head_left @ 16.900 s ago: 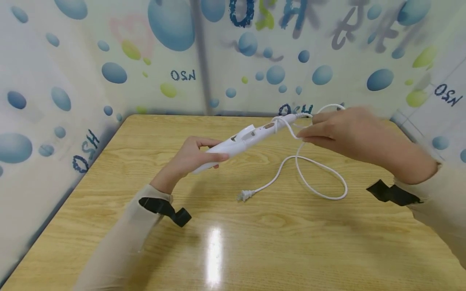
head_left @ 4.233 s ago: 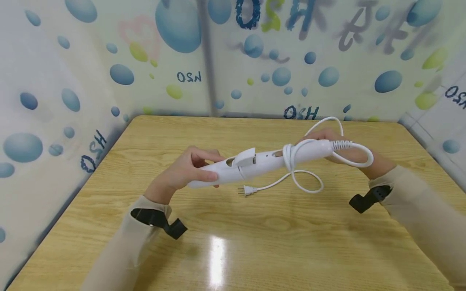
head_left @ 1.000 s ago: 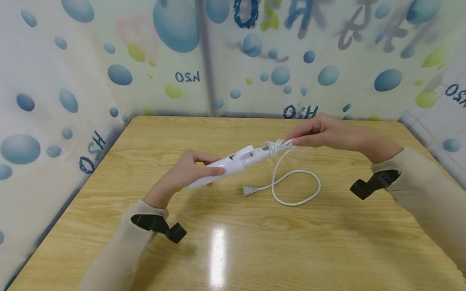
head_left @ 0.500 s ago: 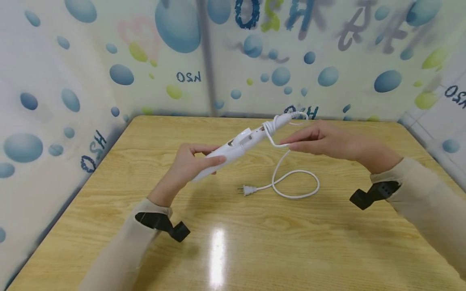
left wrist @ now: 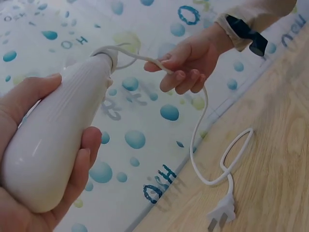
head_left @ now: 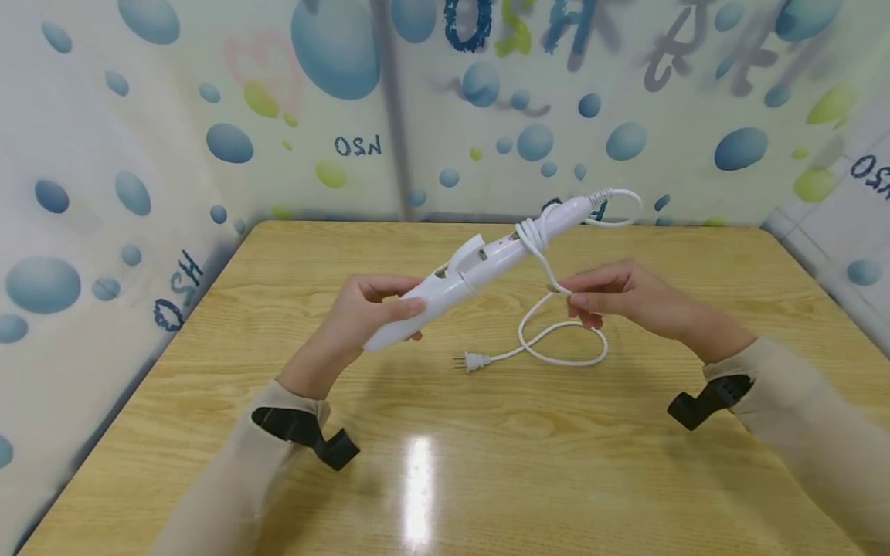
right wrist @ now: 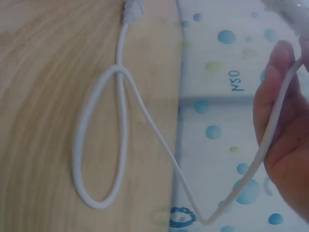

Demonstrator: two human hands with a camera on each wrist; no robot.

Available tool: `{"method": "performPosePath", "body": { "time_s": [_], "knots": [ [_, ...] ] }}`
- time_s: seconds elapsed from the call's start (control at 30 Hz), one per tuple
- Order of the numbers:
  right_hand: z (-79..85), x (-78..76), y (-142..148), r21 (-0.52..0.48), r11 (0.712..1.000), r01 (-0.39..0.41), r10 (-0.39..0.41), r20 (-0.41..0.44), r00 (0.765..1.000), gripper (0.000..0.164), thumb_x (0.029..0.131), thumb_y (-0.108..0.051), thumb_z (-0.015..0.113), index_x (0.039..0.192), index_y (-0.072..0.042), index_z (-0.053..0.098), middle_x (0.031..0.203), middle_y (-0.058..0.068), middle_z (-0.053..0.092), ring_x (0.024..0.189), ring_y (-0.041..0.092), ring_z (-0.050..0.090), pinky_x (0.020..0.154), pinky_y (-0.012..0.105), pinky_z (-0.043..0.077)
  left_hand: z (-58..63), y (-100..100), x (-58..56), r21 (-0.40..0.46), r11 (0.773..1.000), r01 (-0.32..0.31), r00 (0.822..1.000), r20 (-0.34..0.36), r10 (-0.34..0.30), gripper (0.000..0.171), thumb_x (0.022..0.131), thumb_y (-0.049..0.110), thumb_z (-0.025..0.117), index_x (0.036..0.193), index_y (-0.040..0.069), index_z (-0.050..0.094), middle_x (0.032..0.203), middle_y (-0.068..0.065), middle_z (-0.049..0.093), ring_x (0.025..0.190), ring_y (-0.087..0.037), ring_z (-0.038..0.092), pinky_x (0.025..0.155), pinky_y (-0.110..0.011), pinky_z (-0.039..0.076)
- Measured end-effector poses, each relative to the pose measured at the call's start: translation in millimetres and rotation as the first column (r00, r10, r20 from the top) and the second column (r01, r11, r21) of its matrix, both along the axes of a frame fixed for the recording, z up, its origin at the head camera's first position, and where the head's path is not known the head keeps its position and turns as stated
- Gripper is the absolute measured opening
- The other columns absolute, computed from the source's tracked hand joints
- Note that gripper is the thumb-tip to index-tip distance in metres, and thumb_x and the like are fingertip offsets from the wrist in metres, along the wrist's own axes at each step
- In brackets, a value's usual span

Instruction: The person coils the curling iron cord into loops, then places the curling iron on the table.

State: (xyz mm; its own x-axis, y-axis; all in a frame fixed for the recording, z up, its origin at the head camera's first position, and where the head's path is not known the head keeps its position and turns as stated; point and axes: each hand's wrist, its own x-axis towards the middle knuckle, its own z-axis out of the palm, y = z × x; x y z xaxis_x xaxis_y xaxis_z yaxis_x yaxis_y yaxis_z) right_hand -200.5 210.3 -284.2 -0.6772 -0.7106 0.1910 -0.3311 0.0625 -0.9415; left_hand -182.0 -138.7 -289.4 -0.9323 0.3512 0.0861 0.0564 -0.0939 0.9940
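Observation:
My left hand [head_left: 378, 313] grips the wide, rounded end of a white wand-shaped electric appliance [head_left: 445, 292], held above the table. A raised tab [head_left: 467, 253] stands up from its middle. Near its narrow end, several turns of the white power cord [head_left: 534, 234] wrap round the body, and the cord loops out of a ribbed sleeve at the tip. My right hand [head_left: 626, 300] pinches the cord below those turns. In the left wrist view, the cord [left wrist: 202, 121] runs down from the right hand to the table. Its two-pin plug [head_left: 477, 361] lies on the wood.
The wooden table [head_left: 556, 448] spreads under both hands. Behind it and at its sides stands a pale wall covering [head_left: 431, 108] with blue and green drops and lettering. A loose loop of cord [right wrist: 79, 145] lies on the table beside the plug.
Since the oldest frame, more turns of cord have gone round the appliance. In the last second, its narrow end has swung up, and my right hand has come down nearer me with the cord.

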Motion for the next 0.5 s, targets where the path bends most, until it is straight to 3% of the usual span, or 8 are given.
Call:
{"method": "performPosePath", "body": {
  "time_s": [0.13, 0.3, 0.5],
  "knots": [
    [-11.0, -0.3, -3.1, -0.030, 0.998, -0.047, 0.048, 0.031, 0.998, 0.029, 0.094, 0.001, 0.048, 0.115, -0.008, 0.065, 0.082, 0.006, 0.063, 0.065, 0.015, 0.056, 0.057, 0.028, 0.049, 0.6, 3.2, 2.6, 0.037, 0.996, 0.077, 0.997, -0.007, -0.077, 0.026, 0.078, 0.000, 0.069, 0.090, 0.022, 0.074, 0.094, -0.010, 0.064, 0.063, -0.026, 0.063, 0.055, -0.034, 0.054],
    [-18.1, -1.9, -4.7, -0.046, 0.989, -0.144, 0.147, 0.064, 0.987, 0.030, 0.097, -0.002, 0.041, 0.119, -0.007, 0.061, 0.081, 0.004, 0.059, 0.063, 0.013, 0.052, 0.054, 0.027, 0.047, -0.1, 1.8, 3.0, 0.046, 0.989, 0.138, 0.990, -0.041, -0.136, 0.021, 0.075, 0.014, 0.077, 0.093, 0.023, 0.074, 0.094, -0.009, 0.065, 0.059, -0.024, 0.064, 0.056, -0.034, 0.054],
    [-22.1, -6.0, -2.2, 0.028, 0.982, -0.188, 0.187, 0.044, 0.981, 0.032, 0.097, -0.001, 0.040, 0.117, -0.012, 0.063, 0.073, 0.005, 0.051, 0.055, 0.018, 0.042, 0.046, 0.030, 0.038, -0.4, -2.1, 3.1, 0.102, 0.960, 0.262, 0.961, -0.121, -0.249, 0.023, 0.074, 0.023, 0.078, 0.097, 0.024, 0.074, 0.095, -0.005, 0.065, 0.058, -0.021, 0.064, 0.057, -0.033, 0.054]
  ]
}}
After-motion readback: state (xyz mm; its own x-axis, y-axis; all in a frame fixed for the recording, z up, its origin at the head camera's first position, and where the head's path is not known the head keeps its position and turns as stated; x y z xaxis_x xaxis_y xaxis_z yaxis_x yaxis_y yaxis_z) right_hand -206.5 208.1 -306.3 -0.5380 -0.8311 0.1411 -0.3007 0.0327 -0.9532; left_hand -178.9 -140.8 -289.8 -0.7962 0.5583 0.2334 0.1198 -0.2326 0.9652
